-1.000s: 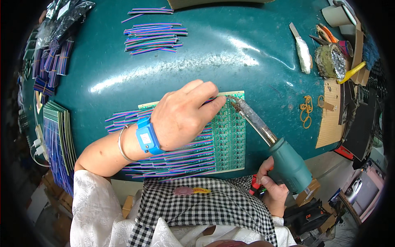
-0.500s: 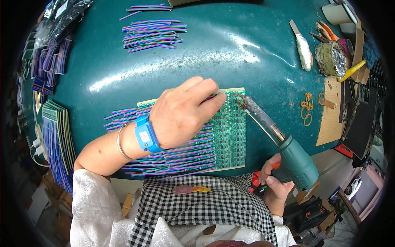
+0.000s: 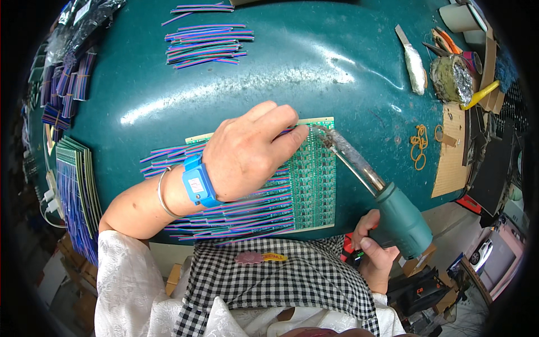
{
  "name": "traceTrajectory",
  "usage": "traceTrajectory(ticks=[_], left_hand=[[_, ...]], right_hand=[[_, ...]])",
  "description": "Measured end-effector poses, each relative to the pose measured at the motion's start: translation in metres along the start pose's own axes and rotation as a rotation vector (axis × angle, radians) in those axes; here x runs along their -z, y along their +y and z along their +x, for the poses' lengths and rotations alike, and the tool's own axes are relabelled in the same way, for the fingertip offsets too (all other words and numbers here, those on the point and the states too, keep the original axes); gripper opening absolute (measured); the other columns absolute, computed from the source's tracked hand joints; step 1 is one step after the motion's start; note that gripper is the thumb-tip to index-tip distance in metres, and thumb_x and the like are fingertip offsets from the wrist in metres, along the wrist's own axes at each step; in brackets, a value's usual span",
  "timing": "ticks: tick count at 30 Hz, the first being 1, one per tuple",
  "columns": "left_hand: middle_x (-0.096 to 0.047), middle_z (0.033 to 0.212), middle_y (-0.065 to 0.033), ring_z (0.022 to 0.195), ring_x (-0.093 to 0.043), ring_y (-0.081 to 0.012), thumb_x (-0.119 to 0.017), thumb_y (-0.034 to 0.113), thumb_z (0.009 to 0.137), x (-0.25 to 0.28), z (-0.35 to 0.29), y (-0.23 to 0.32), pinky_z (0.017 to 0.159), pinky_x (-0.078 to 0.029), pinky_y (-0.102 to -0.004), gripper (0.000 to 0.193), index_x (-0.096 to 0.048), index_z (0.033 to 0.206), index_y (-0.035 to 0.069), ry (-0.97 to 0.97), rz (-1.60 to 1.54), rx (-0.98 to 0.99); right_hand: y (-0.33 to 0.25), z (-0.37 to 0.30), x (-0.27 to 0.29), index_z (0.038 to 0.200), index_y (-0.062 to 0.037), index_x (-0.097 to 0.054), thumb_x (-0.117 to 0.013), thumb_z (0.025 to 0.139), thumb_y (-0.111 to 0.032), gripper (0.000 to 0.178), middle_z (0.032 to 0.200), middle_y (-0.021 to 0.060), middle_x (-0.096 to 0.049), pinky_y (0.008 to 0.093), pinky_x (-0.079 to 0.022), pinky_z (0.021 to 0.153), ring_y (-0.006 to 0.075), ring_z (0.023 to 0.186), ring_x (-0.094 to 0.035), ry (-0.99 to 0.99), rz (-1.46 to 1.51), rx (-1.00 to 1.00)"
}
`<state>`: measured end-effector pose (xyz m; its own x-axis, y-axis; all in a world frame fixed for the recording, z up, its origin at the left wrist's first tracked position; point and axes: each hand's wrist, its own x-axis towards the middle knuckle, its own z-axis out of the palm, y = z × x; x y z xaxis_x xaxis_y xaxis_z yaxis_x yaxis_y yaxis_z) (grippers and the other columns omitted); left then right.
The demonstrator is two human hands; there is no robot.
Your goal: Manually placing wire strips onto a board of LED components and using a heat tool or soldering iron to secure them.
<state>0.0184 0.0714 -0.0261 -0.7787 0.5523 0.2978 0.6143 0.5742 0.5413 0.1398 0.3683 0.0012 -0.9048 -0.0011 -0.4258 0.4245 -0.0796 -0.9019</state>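
A green circuit board panel (image 3: 314,185) lies on the table in front of me, with rows of multicoloured flat ribbon wires (image 3: 241,219) running off its left part. My left hand (image 3: 250,151), a blue band at its wrist, is over the panel's upper part. Its thumb and finger pinch a ribbon wire (image 3: 285,132) near the far edge; the wire's end is partly hidden by the fingers. In my right hand (image 3: 373,247) is the handle of a green soldering gun (image 3: 401,219). The gun's dark, crusted tip (image 3: 324,135) is at the panel's far edge, just right of my left fingertips.
Loose ribbon wires (image 3: 208,45) lie in piles at the far side. Stacked wired panels (image 3: 76,168) and bundled wires (image 3: 70,84) are at the left. To the right are rubber bands (image 3: 418,149), a wrapped blade (image 3: 414,67), a solder roll (image 3: 452,78) and cardboard (image 3: 452,151).
The soldering gun has shifted slightly left and up, its tip now closer to my left fingertips. My left hand has hardly moved and keeps its pinch.
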Motion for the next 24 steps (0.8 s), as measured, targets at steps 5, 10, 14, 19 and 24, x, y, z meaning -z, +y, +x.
traceTrajectory(ticks=[5,10,14,19,24], left_hand=[[-0.058,0.095,-0.0112,0.076,-0.060,-0.0259,-0.071,-0.005,0.068,-0.001,0.000,0.000,0.063,-0.052,-0.0375,0.038,-0.072,0.106,-0.002,0.007,0.012,-0.009],[-0.059,0.095,-0.0112,0.075,-0.060,-0.0256,-0.070,-0.004,0.069,0.000,0.000,-0.001,0.063,-0.052,-0.0374,0.037,-0.072,0.105,-0.002,0.011,0.006,-0.018],[-0.059,0.094,-0.0111,0.075,-0.060,-0.0254,-0.070,-0.005,0.070,0.000,0.001,-0.003,0.063,-0.052,-0.0372,0.036,-0.073,0.105,-0.002,0.013,-0.017,-0.015],[-0.060,0.095,-0.0108,0.075,-0.060,-0.0252,-0.070,-0.005,0.070,0.000,0.001,-0.001,0.063,-0.052,-0.0367,0.035,-0.073,0.105,-0.002,0.007,-0.006,-0.005],[-0.060,0.095,-0.0105,0.076,-0.060,-0.0249,-0.070,-0.004,0.070,-0.001,0.000,-0.001,0.063,-0.052,-0.0366,0.036,-0.073,0.106,-0.002,0.016,0.004,-0.005]], right_hand=[[-0.009,-0.003,-0.004,0.117,0.0065,-0.058,-0.080,0.073,-0.010,0.052,0.070,0.0092,-0.058,0.0304,-0.047,0.056,0.0185,0.059,-0.057,0.012,0.161,-0.043],[-0.005,-0.006,0.000,0.120,0.0057,-0.058,-0.080,0.074,-0.009,0.054,0.072,0.0097,-0.059,0.0300,-0.046,0.056,0.0181,0.060,-0.057,-0.012,0.113,-0.038],[-0.003,-0.003,0.000,0.118,0.0053,-0.059,-0.079,0.074,-0.007,0.050,0.072,0.0086,-0.060,0.0300,-0.046,0.057,0.0178,0.061,-0.057,-0.020,0.078,0.007],[0.007,-0.002,0.008,0.112,0.0049,-0.059,-0.078,0.073,-0.007,0.045,0.071,0.0076,-0.058,0.0299,-0.046,0.055,0.0178,0.059,-0.056,-0.054,-0.028,0.029],[-0.002,-0.001,-0.003,0.109,0.0049,-0.057,-0.080,0.071,-0.009,0.047,0.069,0.0085,-0.055,0.0298,-0.046,0.052,0.0182,0.056,-0.054,0.015,0.099,0.013]])
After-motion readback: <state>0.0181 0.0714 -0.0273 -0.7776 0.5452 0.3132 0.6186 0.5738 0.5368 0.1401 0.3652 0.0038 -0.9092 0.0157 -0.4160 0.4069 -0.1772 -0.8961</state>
